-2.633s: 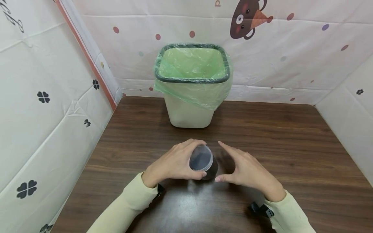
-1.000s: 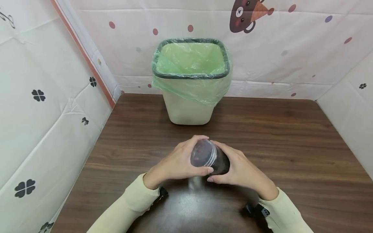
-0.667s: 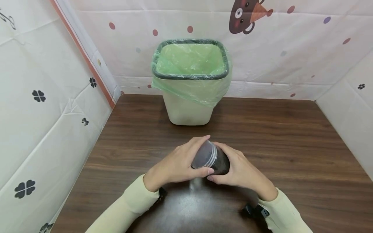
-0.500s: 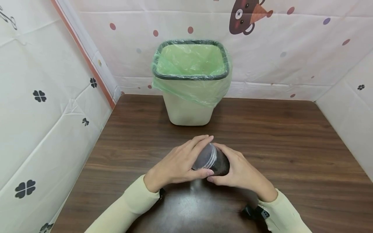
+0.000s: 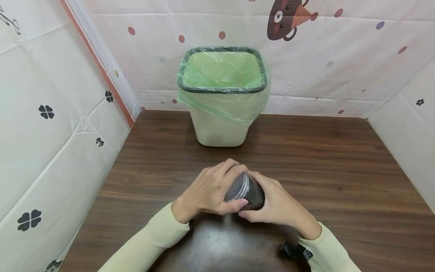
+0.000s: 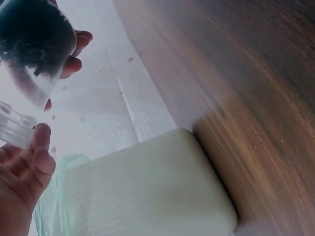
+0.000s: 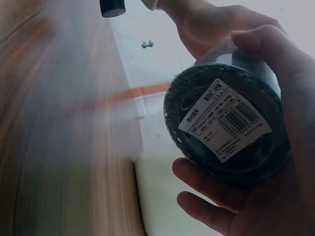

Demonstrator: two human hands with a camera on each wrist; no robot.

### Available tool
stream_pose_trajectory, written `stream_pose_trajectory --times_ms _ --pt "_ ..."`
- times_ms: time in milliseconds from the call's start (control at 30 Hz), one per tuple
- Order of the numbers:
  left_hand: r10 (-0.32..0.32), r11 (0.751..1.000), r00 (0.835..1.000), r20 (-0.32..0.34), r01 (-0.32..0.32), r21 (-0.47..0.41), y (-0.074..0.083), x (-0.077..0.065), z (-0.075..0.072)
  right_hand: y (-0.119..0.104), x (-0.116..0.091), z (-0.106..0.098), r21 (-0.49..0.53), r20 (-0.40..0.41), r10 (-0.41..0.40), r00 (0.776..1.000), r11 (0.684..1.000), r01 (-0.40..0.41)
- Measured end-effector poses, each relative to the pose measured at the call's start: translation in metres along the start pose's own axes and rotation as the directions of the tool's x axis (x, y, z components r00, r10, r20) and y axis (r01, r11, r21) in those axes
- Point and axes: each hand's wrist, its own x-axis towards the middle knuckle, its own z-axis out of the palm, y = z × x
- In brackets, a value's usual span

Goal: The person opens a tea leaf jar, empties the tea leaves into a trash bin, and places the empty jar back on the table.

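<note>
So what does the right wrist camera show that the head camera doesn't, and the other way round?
Only the right wrist view shows the white barcode label on the bottom of the jar.

Only the head view shows the green liner in the open top of the bin, and the brown cartoon figure on the back wall.

Both show the jar, the left hand, the right hand, the bin's pale side and the wooden table.

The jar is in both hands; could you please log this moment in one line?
jar: tilted, label showing | left hand: grips clear top | right hand: grips body | lined bin: upright on table
</note>
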Motion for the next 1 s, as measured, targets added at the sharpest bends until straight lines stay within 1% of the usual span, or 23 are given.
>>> stream_pose_trajectory --times_ms 200,467,700,1000 --pt "-0.028 1.000 0.999 -0.034 0.028 -0.008 0.002 0.001 0.000 -0.004 -0.001 0.000 -0.010 -0.029 0.010 1.000 1.000 -0.010" --pt "-0.065 0.998 0.997 -0.040 0.066 0.011 0.008 0.002 0.000 -0.005 -0.005 0.002 -0.045 -0.067 0.013 0.998 0.999 -0.017" --pt "-0.082 0.996 0.996 -0.039 0.083 0.026 0.013 0.002 -0.002 -0.014 -0.009 0.004 -0.098 -0.128 -0.004 0.992 0.995 -0.009" --pt "-0.099 0.993 0.993 -0.061 0.102 0.053 0.020 0.004 -0.004 -0.023 -0.013 0.006 -0.140 -0.198 0.008 0.980 0.989 -0.036"
